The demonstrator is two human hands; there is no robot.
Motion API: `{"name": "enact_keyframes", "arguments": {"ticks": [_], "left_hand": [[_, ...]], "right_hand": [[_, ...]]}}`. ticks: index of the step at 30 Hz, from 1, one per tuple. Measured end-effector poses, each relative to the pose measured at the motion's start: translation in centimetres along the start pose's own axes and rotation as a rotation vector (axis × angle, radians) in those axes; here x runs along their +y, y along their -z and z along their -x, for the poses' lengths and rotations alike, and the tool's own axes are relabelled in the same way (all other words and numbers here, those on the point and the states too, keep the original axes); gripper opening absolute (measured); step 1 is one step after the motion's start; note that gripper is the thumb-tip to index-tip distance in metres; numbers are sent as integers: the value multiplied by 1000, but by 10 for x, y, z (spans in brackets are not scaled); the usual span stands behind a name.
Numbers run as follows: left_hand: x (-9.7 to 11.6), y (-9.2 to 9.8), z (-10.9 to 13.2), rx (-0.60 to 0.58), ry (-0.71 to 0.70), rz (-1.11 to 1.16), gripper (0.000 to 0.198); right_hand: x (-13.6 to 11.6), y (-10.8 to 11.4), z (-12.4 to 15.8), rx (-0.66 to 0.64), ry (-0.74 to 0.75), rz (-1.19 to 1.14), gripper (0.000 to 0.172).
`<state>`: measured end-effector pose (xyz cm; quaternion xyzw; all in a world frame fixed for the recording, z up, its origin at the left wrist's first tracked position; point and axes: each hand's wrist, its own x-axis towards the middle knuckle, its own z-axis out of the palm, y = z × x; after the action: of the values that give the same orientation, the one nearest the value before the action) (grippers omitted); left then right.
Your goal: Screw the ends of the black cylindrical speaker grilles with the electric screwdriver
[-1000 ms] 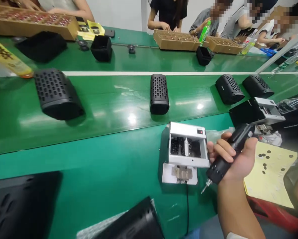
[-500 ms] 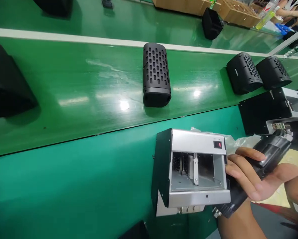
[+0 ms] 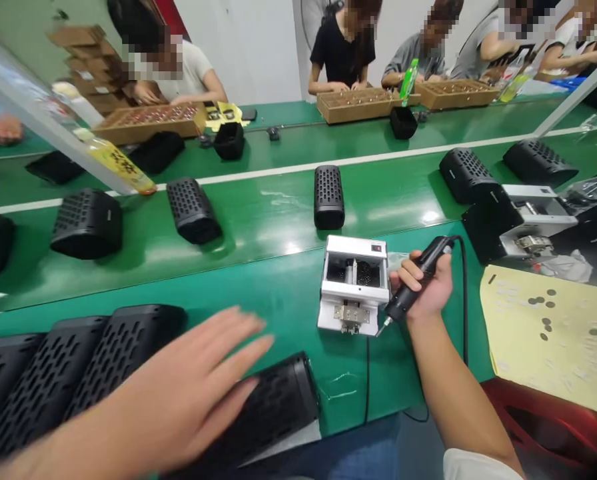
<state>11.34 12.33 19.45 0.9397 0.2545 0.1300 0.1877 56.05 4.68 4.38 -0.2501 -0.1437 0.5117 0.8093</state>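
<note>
My right hand is wrapped round a black electric screwdriver, whose bit points down and left, beside a silver-and-black screw feeder. A cord runs from the screwdriver's upper end down past my forearm. My left hand is slightly blurred, its fingers stretched out and holding nothing. It hovers over a black speaker housing with slotted holes, which lies near the table's front edge and is partly hidden by the hand. I cannot tell whether they touch. Several similar housings lie in a row at the left.
More black housings stand on the green belt beyond the bench. A second screw feeder is at the right, near a yellow sheet with dark discs. Across the belt, several people work beside cardboard trays and bottles.
The view has swung wider, bringing my left hand, the housings in front and the co-workers into sight. My right hand still grips the screwdriver beside the feeder.
</note>
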Motion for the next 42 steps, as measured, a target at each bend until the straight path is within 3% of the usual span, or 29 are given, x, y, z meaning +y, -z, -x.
{"name": "enact_keyframes", "arguments": {"ticks": [2,5,6,8,12,17,22,25,28,31,37,42], "left_hand": [[5,-6,-83,-145,-184,-49,55],[11,-28,-197,-243,-257,-95,77],[12,-38,-221,-288,-275,-115,80],[12,-56,-248,-371,-278,-163,87],[9,-76,-248,-399,-240,-149,92],[-8,-71,-244,-369,-263,-50,75],[-47,-58,-222,-72,-408,-11,39],[-53,-51,-204,11,-545,-56,40],[-44,-44,-200,-60,-645,-64,56],[-29,-35,-214,-216,-661,-103,66],[8,-29,-248,-546,-537,-393,72],[48,-50,-243,-598,-385,-652,73]], "right_hand": [[4,3,-8,-26,18,1,59],[7,7,-16,-56,39,7,59],[7,9,-17,-59,44,11,59],[7,13,-19,-55,50,20,56],[6,18,-20,-17,53,32,56],[6,19,-14,46,42,4,56],[4,21,-6,60,-1,-40,47],[2,21,-4,61,-26,-42,44],[4,17,-3,50,-29,-55,42],[10,10,-4,38,-32,-96,38],[17,-2,-11,64,-37,-200,38],[19,-9,-12,86,-61,-229,38]]}}
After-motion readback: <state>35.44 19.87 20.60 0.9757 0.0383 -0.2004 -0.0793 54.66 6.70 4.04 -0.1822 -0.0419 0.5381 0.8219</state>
